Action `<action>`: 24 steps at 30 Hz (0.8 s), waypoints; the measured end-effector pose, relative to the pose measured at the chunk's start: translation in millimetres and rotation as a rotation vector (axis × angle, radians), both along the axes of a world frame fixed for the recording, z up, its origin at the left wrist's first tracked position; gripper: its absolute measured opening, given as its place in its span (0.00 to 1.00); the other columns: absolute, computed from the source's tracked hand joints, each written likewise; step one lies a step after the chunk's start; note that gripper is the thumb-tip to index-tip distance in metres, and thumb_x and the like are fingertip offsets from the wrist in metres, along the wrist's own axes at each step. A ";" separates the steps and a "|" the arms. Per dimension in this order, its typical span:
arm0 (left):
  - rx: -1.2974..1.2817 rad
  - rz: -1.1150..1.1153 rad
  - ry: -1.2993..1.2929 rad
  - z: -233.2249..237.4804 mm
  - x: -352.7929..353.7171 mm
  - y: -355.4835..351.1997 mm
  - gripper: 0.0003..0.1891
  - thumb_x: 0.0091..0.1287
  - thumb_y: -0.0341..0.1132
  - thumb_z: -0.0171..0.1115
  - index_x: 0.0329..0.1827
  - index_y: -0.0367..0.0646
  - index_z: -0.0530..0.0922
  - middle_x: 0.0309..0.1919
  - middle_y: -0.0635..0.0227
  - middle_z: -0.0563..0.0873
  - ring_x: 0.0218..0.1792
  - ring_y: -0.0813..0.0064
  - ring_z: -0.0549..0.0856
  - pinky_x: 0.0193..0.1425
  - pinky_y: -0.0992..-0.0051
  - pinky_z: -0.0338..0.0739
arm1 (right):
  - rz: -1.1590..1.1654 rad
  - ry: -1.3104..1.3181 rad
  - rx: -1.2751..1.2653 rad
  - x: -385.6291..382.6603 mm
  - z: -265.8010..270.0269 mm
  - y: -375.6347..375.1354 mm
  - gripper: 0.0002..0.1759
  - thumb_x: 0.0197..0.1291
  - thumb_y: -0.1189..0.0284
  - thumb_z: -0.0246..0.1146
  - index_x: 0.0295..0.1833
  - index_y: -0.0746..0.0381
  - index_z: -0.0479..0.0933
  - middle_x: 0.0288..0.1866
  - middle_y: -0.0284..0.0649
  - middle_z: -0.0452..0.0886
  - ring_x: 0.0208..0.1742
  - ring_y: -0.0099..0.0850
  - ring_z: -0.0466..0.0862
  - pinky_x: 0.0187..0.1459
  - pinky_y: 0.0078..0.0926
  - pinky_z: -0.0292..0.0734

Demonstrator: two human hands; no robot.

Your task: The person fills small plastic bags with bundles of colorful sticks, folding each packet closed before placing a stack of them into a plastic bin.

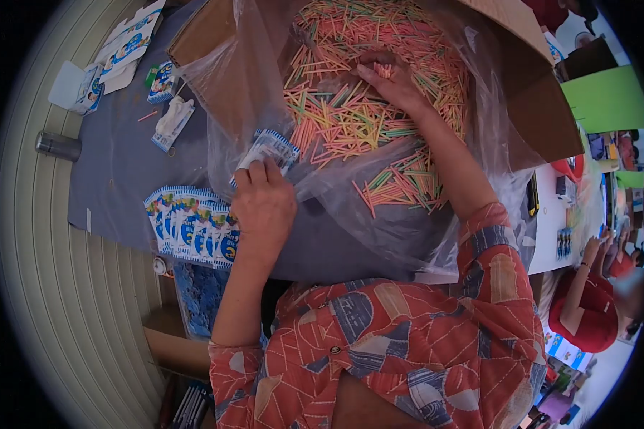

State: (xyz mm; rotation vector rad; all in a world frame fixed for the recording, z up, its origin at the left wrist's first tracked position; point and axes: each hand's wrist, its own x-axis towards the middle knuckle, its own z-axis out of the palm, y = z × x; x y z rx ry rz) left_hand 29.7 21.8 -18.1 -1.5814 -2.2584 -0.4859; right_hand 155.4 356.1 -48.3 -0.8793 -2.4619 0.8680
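Head view: the left hand (263, 204) is gripping a small packet (270, 149) beside the plastic-lined box (544, 121), close to the right hand (393, 82), which is pinching coloured sticks (350, 118) from the pile inside. More packets (189, 229) are lying fanned on the surface (122, 164).

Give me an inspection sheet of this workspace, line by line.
Surface: grey-covered table.
Job's things: coloured sticks heaped in a plastic-lined cardboard box; blue-white packet.
Clutter: fanned row of packets; loose packets at the far corner; metal can off the table's left edge.
Hands: left hand holds the blue-white packet; right hand pinches a few sticks on the heap.
Cables: nothing seen.
Surroundings: person in red at the right.
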 end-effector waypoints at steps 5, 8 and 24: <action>-0.083 0.066 0.039 -10.4 -2.3 1.7 0.12 0.54 0.30 0.63 0.40 0.34 0.81 0.39 0.60 0.79 0.40 0.58 0.80 0.36 0.64 0.83 | -0.077 0.030 0.020 0.1 7.9 -8.8 0.43 0.60 0.36 0.57 0.74 0.49 0.66 0.77 0.39 0.62 0.82 0.40 0.47 0.78 0.53 0.28; 0.092 -0.010 -0.054 0.3 -13.9 -1.5 0.10 0.53 0.30 0.63 0.38 0.37 0.81 0.38 0.62 0.79 0.40 0.59 0.80 0.34 0.65 0.84 | -0.082 -0.077 0.098 5.2 9.3 -6.2 0.44 0.60 0.34 0.54 0.76 0.47 0.63 0.78 0.38 0.61 0.83 0.40 0.46 0.77 0.57 0.24; 0.300 -0.103 -0.693 10.5 -39.6 -11.1 0.05 0.55 0.23 0.70 0.35 0.36 0.85 0.31 0.62 0.83 0.35 0.66 0.81 0.33 0.74 0.76 | -0.223 0.490 -0.382 9.1 30.5 18.1 0.38 0.69 0.45 0.56 0.69 0.66 0.71 0.66 0.44 0.77 0.65 0.33 0.74 0.63 0.31 0.67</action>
